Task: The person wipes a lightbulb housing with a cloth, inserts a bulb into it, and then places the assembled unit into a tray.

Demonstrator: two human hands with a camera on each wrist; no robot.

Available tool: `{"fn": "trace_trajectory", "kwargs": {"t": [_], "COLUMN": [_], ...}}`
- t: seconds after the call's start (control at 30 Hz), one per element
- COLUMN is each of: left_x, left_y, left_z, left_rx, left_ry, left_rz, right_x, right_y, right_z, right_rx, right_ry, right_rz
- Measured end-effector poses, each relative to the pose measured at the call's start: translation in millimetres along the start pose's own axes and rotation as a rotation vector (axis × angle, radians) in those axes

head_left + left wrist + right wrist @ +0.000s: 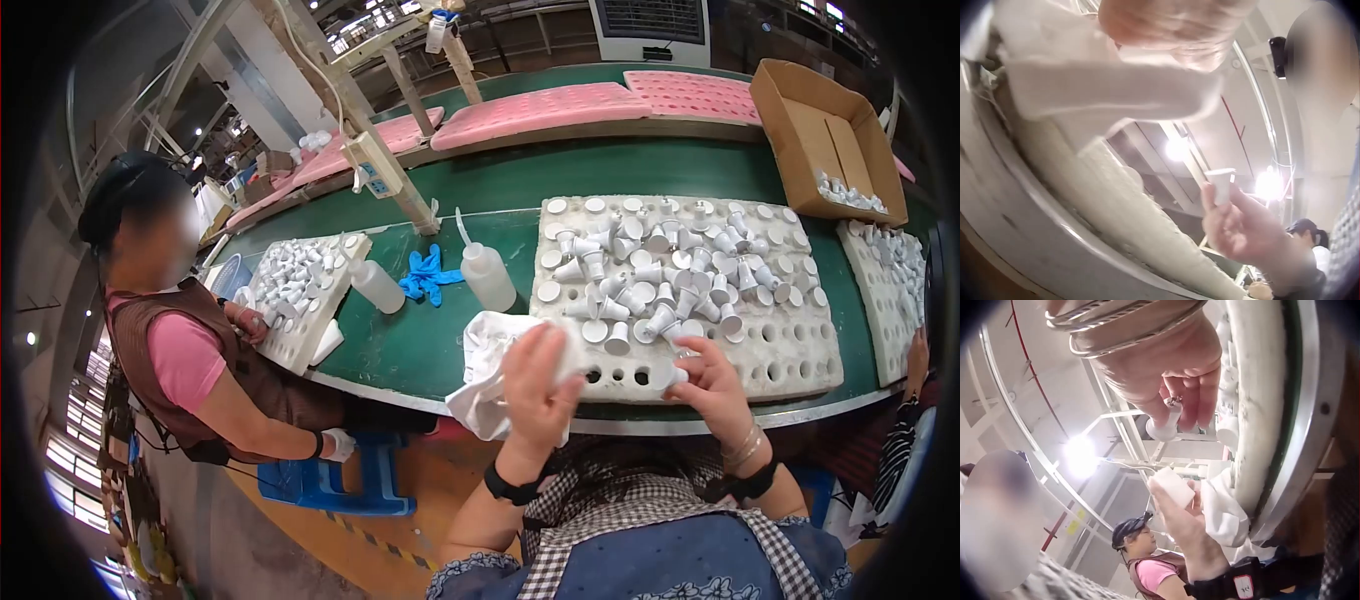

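Note:
My right hand [712,385] pinches a small white cup-shaped part [1165,427] by its narrow end. A bit of metal shows at that end in the right wrist view, and the wide flanged face points away from the fingers. My left hand [540,385] holds a white sponge-like block [1174,486], blurred in the left wrist view. Below and beside that hand, a crumpled white cloth [482,372] hangs over the table's front edge. Both hands are above the near edge of a white foam board [790,372] with rows of holes. Many similar white parts [640,262] lie heaped on it.
Two squeeze bottles [487,280] and blue gloves [432,275] stand and lie left of the board. Another person [190,340] sits at a second loaded board [330,300]. At right are a cardboard box [800,130] and a third board [865,290].

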State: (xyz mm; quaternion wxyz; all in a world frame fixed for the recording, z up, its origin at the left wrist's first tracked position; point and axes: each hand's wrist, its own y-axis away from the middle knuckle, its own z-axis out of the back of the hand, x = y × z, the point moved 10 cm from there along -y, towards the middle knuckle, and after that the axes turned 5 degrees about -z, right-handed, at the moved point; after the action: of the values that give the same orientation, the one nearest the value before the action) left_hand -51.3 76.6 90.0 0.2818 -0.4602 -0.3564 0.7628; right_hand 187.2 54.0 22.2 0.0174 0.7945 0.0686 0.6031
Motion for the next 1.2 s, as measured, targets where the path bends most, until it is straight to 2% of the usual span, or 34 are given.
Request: {"fn": "trace_trajectory", "kwargs": {"t": [0.03,0.17,0.2,0.23,0.27,0.33,0.43,0.5,0.57,0.6,0.67,0.77,0.83,0.87,0.97,1.03,1.2], "left_x": [-13.4,-20.1,-23.0,-25.4,-25.8,-19.9,-5.2,3.2,-10.0,-20.2,-37.0,-22.3,-17.4,-13.1,-20.9,-32.1,-26.8], "left_y": [0.3,7.1,11.1,14.3,13.6,13.9,13.2,15.2,8.8,8.2,11.7,8.8,9.4,8.5,16.7,19.9,8.8], "left_z": [-13.6,-40.8,-50.7,-58.8,-58.8,-60.7,-51.1,-43.0,-45.5,-52.2,-67.7,-67.5,-64.1,-61.9,-57.2,-58.3,-63.0], "left_rx": [0.097,0.194,0.262,0.331,0.328,0.359,0.290,0.191,0.251,0.301,0.391,0.338,0.330,0.317,0.325,0.334,0.323], "left_ry": [0.086,0.194,0.128,0.062,0.060,0.000,-0.007,0.009,0.028,0.034,-0.006,-0.129,-0.140,-0.165,-0.157,-0.163,-0.212], "left_rz": [-0.064,-0.021,-0.064,-0.106,-0.103,-0.027,0.085,0.065,0.035,-0.023,-0.139,-0.090,-0.046,-0.011,-0.029,-0.060,-0.115], "right_x": [1.0,-21.0,-21.0,-13.1,-16.9,4.7,8.9,-22.1,-17.3,-23.6,-15.3,-18.3,-15.1,-15.0,-16.0,-7.9,-16.9], "right_y": [-7.0,-28.0,-29.0,-27.3,-29.0,-26.3,-29.9,-42.9,-41.7,-43.3,-37.5,-35.9,-34.3,-34.4,-34.9,-31.3,-36.6], "right_z": [-15.3,-42.6,-56.2,-53.4,-52.4,-61.0,-58.3,-35.8,-33.0,-28.2,-27.2,-26.0,-29.1,-28.8,-24.6,-27.3,-25.9], "right_rx": [0.048,0.239,0.316,0.270,0.273,0.171,0.092,0.045,0.020,-0.007,-0.061,-0.034,-0.027,-0.030,-0.075,-0.096,-0.057], "right_ry": [-0.033,0.011,0.077,0.520,0.521,1.076,0.946,0.545,0.494,0.400,0.610,0.496,0.444,0.448,0.372,0.472,0.420], "right_rz": [-0.031,-0.083,-0.102,-0.098,-0.099,0.378,0.391,0.156,0.136,0.231,0.316,0.297,0.184,0.186,0.155,0.172,0.137]}}
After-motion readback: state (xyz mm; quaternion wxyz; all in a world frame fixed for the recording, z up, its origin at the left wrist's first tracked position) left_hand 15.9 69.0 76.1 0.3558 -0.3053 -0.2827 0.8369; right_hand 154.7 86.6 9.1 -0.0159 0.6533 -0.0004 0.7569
